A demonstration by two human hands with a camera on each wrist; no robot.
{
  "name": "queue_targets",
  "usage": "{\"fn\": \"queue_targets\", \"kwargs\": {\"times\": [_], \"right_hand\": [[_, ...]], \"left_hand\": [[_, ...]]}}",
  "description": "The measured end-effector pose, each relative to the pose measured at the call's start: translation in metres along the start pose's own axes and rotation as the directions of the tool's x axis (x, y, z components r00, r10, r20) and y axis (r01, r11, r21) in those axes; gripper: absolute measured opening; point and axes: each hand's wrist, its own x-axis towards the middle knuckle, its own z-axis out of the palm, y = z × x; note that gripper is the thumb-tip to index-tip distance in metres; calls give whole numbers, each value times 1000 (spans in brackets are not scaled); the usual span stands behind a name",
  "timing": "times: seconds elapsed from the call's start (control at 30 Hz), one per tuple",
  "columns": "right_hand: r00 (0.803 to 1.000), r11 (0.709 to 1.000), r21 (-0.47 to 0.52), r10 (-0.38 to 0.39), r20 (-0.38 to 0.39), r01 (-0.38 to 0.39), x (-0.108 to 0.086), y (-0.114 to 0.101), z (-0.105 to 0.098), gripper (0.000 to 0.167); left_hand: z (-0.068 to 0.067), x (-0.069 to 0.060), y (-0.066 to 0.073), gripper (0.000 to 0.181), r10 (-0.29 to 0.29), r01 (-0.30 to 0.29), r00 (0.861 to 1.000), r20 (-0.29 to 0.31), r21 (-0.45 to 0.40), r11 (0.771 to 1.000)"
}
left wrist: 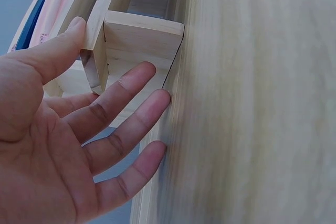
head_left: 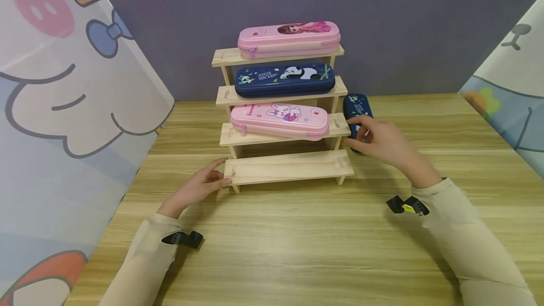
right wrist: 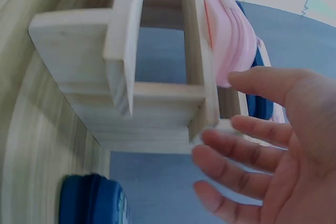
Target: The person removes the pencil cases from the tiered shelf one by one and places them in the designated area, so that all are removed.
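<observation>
A stepped wooden rack (head_left: 289, 168) stands against the back wall. My left hand (head_left: 203, 185) pinches the left end of its lowest board between thumb and index finger; the other fingers (left wrist: 149, 158) spread loosely below. To the right, my right hand (head_left: 388, 144) is half-curled with nothing between its fingers, beside the third tier and over a navy pencil case (head_left: 354, 104) lying on the table. A pink bunny pencil case (head_left: 276, 118) lies on the third tier, slightly askew. Above it are a navy panda pencil case (head_left: 280, 81) and, on top, a pink pencil case (head_left: 263, 38).
The wood-grain table (head_left: 276, 240) reaches back to a grey-purple wall (head_left: 170, 22). Cartoon-printed panels (head_left: 38, 107) flank it on both sides. A small black camera sits on each wrist.
</observation>
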Motion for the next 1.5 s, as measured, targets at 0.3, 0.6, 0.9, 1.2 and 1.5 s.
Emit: {"fn": "queue_targets", "kwargs": {"times": [0.3, 0.6, 0.9, 1.2, 1.5], "right_hand": [[981, 990, 80, -101, -166, 116, 5, -9, 17, 42], [971, 988, 59, -129, -201, 143, 9, -15, 27, 50], [983, 992, 78, -87, -159, 100, 16, -22, 30, 67], [989, 994, 56, -92, -118, 99, 27, -24, 38, 81], [993, 994, 78, -69, -91, 76, 37, -30, 44, 80]], "left_hand": [[0, 0, 1, 71, 1, -1, 1000, 2, -1, 1000], [1, 1, 1, 70, 18, -17, 1000, 4, -18, 1000], [0, 2, 2, 70, 21, -21, 1000, 2, -18, 1000], [0, 1, -2, 71, 6, -6, 1000, 4, -15, 1000], [0, 2, 0, 71, 23, -23, 1000, 10, -20, 1000]]}}
